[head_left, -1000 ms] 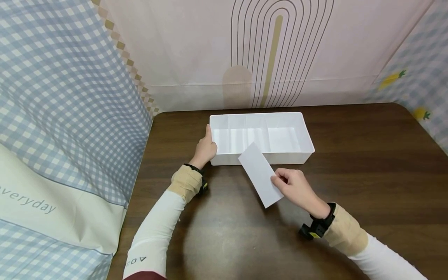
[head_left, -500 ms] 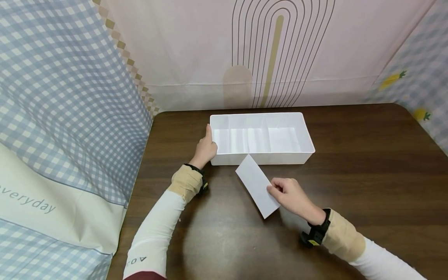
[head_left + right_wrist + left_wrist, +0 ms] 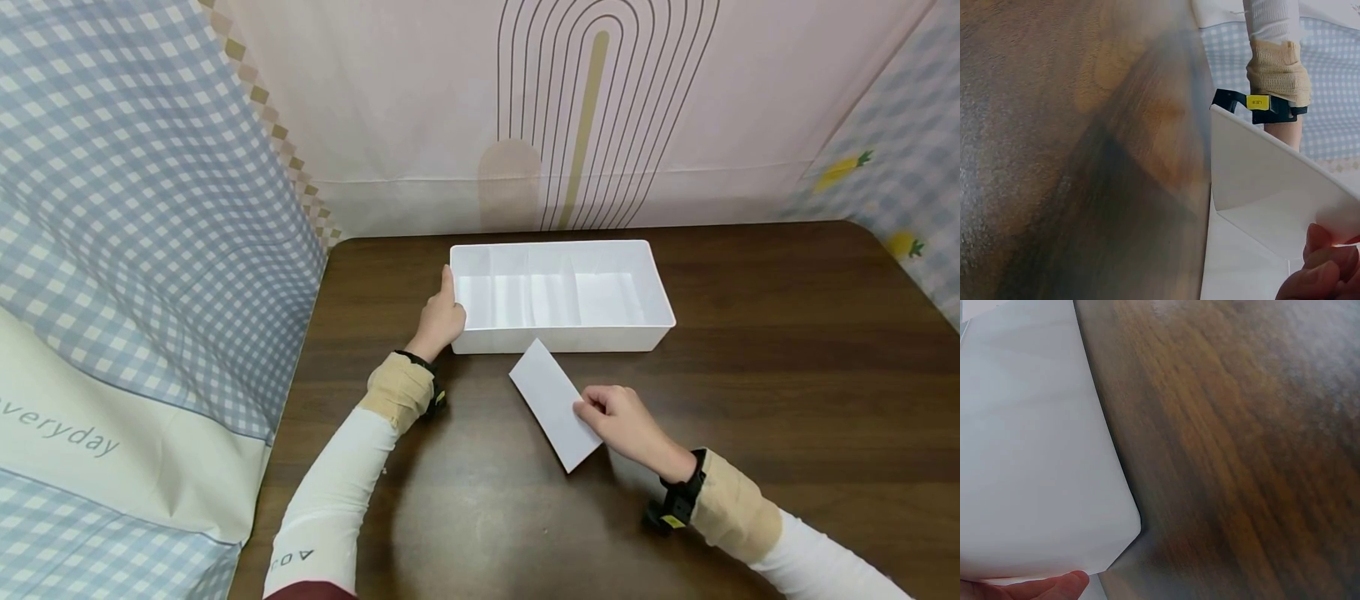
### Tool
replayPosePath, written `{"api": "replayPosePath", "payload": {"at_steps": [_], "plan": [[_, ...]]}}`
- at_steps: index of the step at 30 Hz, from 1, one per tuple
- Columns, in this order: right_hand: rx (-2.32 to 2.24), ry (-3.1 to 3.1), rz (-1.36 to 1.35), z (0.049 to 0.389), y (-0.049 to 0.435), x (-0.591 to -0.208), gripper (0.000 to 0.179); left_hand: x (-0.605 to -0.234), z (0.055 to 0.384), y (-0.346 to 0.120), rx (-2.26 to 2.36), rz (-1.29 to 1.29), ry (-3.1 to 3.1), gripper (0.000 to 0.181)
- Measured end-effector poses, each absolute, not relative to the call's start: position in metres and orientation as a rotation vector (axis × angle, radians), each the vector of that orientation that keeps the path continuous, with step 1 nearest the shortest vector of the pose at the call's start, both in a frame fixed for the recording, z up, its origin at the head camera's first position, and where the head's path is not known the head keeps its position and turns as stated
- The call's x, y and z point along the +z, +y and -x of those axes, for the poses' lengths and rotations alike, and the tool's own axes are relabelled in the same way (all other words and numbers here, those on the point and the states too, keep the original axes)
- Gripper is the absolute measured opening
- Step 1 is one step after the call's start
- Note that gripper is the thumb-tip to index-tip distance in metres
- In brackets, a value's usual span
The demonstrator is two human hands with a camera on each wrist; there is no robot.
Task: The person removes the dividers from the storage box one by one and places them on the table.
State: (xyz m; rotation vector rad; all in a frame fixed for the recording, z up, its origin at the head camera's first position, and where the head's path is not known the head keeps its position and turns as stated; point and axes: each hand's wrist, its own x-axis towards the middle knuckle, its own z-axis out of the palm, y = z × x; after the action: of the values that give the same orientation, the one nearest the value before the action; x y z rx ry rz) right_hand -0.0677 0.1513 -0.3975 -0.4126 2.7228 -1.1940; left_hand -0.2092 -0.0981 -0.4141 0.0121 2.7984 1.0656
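Observation:
A white box [image 3: 551, 339] with several compartments stands on the brown table [image 3: 750, 333]. My left hand [image 3: 440, 317] rests at its left end, index finger straight along the short wall. In the left wrist view, a fingertip [image 3: 1075, 582] touches the end of the box's pale wall [image 3: 1035, 456]. My right hand [image 3: 626, 425] pinches a flat, white rectangular panel [image 3: 551, 400] by its right edge, thumb on the upper face. The panel slants in front of the box, its far corner close to the front wall. In the right wrist view, the panel [image 3: 1260, 175] looks thin and stiff.
Low partitions [image 3: 531, 287] split the box's inside, with the widest compartment on the right. A pale cloth [image 3: 405, 100] with line arches hangs behind the table. Blue checked cloths hang at the left [image 3: 150, 167] and right [image 3: 915, 150]. Each wrist wears a black camera strap.
My right hand has drawn the panel back towards me, so its far corner no longer overlaps the inside of the box. The left hand and box have stayed put.

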Motion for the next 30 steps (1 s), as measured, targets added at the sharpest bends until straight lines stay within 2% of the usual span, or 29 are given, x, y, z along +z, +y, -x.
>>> {"api": "replayPosePath", "payload": {"at_steps": [30], "plan": [[-1.104, 2.599, 0.228, 0.065, 0.152, -0.416, 0.027, -0.411, 0.209, -0.098, 1.034, -0.010, 2.811, 0.067]]}}
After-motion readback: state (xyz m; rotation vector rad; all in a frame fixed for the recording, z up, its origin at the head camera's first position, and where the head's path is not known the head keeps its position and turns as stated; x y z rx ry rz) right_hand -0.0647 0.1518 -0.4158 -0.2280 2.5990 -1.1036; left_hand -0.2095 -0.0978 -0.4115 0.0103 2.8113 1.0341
